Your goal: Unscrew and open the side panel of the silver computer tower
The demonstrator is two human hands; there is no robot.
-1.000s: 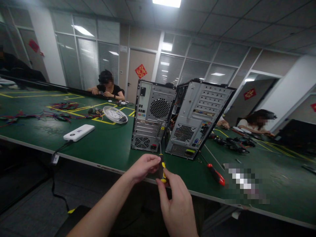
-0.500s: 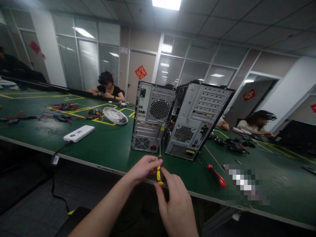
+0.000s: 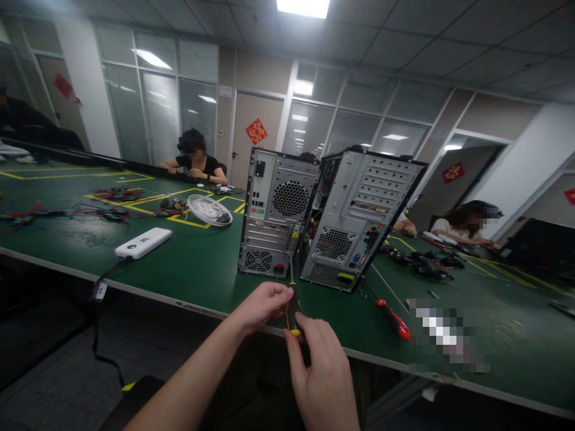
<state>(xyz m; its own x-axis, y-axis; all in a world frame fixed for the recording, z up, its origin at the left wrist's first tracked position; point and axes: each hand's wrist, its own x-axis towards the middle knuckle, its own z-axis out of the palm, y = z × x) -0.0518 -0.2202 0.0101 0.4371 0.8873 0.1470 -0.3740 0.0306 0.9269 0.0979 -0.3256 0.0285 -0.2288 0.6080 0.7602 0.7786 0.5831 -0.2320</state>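
Note:
My left hand [image 3: 263,305] and my right hand [image 3: 321,371] are both closed on a yellow-and-black screwdriver [image 3: 293,302] held over the table's near edge. Its thin shaft points up and away toward the lower rear of a computer tower [image 3: 276,212] that stands upright with its back panel facing me. A second tower [image 3: 359,215] stands just to the right, tilted, with its side open. The left fingers pinch the upper handle, and the right fingers wrap the lower end.
A red-handled screwdriver [image 3: 392,317] lies on the green table [image 3: 188,263] to the right of the towers. A white device [image 3: 144,242] with a cable, a round white fan grille [image 3: 209,209] and coloured wires lie to the left. Black cables [image 3: 424,263] lie at the right. Two people sit at the far side.
The screwdriver handle has turned slightly between my fingers, with the right hand shifting a little on its lower end. The towers have not moved.

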